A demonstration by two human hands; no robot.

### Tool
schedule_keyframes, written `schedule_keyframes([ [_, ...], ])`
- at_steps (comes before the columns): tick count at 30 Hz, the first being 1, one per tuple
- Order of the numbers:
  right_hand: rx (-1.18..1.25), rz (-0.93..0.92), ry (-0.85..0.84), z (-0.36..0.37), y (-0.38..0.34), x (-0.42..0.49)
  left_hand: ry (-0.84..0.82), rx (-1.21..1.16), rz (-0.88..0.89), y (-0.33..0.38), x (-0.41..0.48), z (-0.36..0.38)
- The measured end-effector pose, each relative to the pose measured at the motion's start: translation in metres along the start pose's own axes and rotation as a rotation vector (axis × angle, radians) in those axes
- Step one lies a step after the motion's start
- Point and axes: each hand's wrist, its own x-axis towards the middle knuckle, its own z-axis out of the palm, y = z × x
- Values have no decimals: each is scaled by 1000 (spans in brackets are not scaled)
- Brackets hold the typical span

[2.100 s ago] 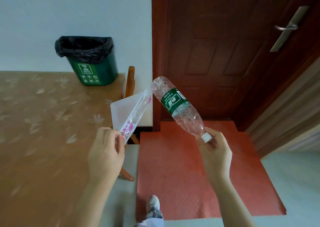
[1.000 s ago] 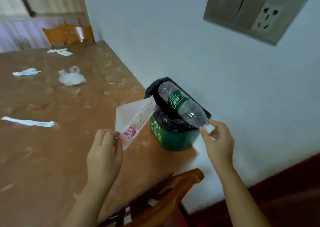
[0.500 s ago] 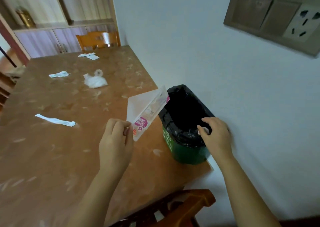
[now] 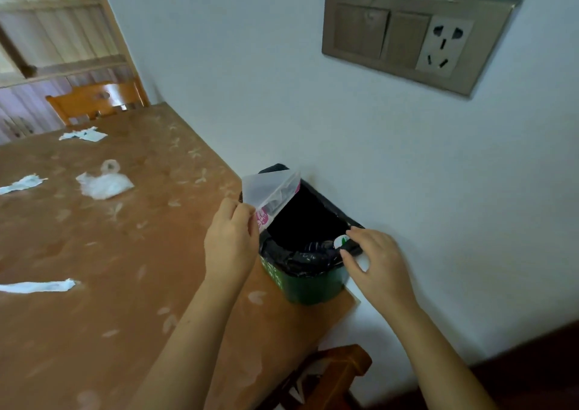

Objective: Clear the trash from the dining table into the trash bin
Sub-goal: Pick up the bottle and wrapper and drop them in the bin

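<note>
A small green trash bin (image 4: 308,287) with a black liner stands on the dining table's (image 4: 94,300) near right corner, against the wall. My left hand (image 4: 230,240) pinches a clear plastic wrapper (image 4: 271,193) with a pink label, held up over the bin's left rim. My right hand (image 4: 374,264) is at the bin's right rim. Its thumb and forefinger pinch the white cap of the plastic bottle (image 4: 341,240). The rest of the bottle is down inside the dark bin, hidden.
On the table lie a crumpled white plastic bag (image 4: 105,184) and several torn paper strips: (image 4: 37,285), (image 4: 22,184), (image 4: 84,134). One wooden chair (image 4: 94,101) stands at the far end and another (image 4: 332,375) below the bin corner. A switch and socket panel (image 4: 416,38) is on the wall.
I turned from the door toward the table corner. My right hand lowered the bottle into the bin until only its cap shows. My left hand brought the wrapper over the bin's rim.
</note>
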Motion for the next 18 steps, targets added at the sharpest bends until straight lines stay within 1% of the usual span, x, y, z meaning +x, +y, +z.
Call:
schedule_keyframes([
  [4, 1, 8, -2, -2, -1, -3, -60, -72, -56, 5, 1, 13],
  [6, 3, 8, 0, -3, -2, -4, -115, -101, -63, 9, 1, 17],
  [9, 8, -3, 8, -4, -3, -4, -226, -110, 25, 16, -2, 21],
  [11, 9, -13, 1, -4, -3, -5, -256, -88, 83, 20, -8, 19],
  [15, 19, -43, -34, -4, -8, -6, -209, 0, 83, 20, -23, 5],
  [18, 14, -119, -67, 1, -19, -6, -170, 85, 47, 14, -45, -14],
])
